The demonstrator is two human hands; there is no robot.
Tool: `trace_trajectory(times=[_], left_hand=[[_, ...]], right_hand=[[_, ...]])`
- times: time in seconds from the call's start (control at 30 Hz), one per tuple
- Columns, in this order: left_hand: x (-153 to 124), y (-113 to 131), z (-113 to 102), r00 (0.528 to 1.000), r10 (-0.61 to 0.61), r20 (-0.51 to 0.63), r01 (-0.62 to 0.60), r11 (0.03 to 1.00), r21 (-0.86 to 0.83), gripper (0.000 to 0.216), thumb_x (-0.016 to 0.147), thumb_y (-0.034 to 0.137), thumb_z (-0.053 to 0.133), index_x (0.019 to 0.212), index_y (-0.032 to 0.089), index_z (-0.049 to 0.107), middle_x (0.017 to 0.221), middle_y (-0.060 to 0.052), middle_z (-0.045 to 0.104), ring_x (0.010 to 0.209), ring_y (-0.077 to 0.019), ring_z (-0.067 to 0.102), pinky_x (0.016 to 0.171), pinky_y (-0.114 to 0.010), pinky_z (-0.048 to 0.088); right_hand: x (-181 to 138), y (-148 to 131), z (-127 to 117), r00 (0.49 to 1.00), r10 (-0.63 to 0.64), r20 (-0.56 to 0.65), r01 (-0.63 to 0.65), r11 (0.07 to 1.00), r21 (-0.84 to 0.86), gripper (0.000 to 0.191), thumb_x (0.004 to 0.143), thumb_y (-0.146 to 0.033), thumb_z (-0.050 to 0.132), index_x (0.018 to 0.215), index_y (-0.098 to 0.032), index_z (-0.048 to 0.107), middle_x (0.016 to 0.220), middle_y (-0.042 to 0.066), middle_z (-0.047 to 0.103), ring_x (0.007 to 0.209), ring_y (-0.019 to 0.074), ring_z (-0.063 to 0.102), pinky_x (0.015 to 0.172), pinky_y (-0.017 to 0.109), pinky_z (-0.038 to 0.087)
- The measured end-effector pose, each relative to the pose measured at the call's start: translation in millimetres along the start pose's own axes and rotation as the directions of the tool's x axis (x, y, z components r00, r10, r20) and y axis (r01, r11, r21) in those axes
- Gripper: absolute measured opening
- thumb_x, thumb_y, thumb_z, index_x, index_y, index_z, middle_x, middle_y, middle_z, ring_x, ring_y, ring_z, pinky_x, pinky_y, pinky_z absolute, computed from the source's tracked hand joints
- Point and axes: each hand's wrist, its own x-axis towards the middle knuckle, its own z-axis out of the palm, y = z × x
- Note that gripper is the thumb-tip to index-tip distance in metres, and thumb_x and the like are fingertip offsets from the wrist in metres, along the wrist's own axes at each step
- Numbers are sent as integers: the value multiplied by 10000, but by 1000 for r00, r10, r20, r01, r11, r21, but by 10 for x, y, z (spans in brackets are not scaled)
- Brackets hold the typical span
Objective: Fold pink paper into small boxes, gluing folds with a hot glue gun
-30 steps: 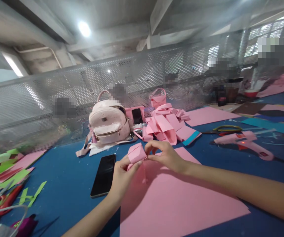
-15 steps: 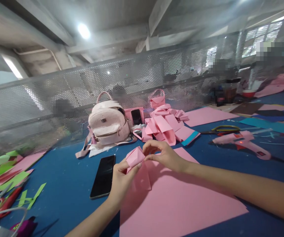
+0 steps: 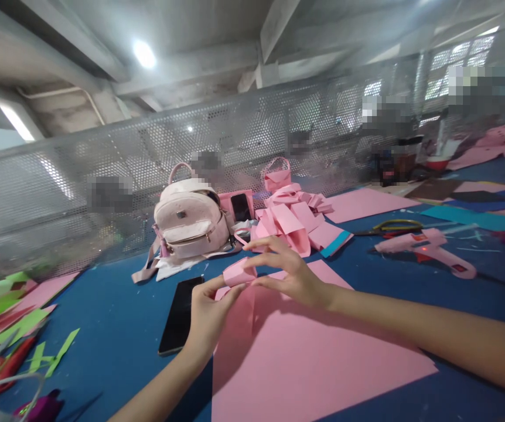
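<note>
Both my hands hold a small folded pink paper piece (image 3: 237, 273) above a large pink sheet (image 3: 305, 351) on the blue table. My left hand (image 3: 206, 316) pinches the piece from below, thumb and forefinger closed on it. My right hand (image 3: 281, 271) pinches its right end, the other fingers raised and spread. A strip of the piece hangs down between my hands.
A black phone (image 3: 179, 316) lies left of the sheet. Behind stand a pale pink backpack (image 3: 188, 225) and a heap of folded pink paper (image 3: 296, 223). A pink glue gun (image 3: 426, 249) and scissors (image 3: 395, 226) lie right. Green scraps (image 3: 10, 328) cover the left edge. A perforated metal screen (image 3: 103, 176) closes the back.
The folded piece has been flattened and turned between my fingers. My right hand's free fingers have lifted and spread. The view has shifted slightly.
</note>
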Motion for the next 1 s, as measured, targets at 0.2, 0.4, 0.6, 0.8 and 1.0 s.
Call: trace_trajectory(times=[0.2,0.4,0.6,0.8,1.0], left_hand=[[-11,-34,13,998,-69,0,69,997,-21,193,731,282,741,882,166,772,858,-53,761,840,-227,668,764,-295,506],[-14,-128,42,996,-60,-72,60,998,1,187,706,273,750,628,163,620,627,27,618,618,-119,547,591,-202,415],[-26,-107,47,997,-55,-62,60,995,81,106,738,259,697,703,159,685,703,-4,675,690,-150,594,678,-231,453],[-18,-90,4,995,38,-94,-26,991,129,97,741,242,704,681,174,670,690,3,672,689,-147,601,667,-221,463],[-12,-129,-10,991,75,-114,-63,992,107,66,720,233,717,688,179,698,728,-19,709,710,-163,638,688,-238,501]], right_hand=[[-30,100,23,998,-54,32,55,998,-22,221,880,-320,654,1087,-271,714,1132,65,666,1108,237,549,975,427,442],[-81,219,40,999,-4,40,6,999,-36,217,859,-329,676,1065,-290,731,1094,59,675,1062,234,537,919,414,460],[-99,305,39,995,101,10,-101,995,9,194,858,-351,677,1031,-297,745,1090,59,686,1036,237,551,924,443,450],[-95,297,68,979,202,-18,-199,973,117,183,857,-348,679,1011,-284,754,1103,62,705,1072,239,570,960,466,451],[-120,248,139,943,317,-100,-287,928,237,149,783,-383,747,890,-285,780,1113,76,716,1094,262,592,988,513,453]])
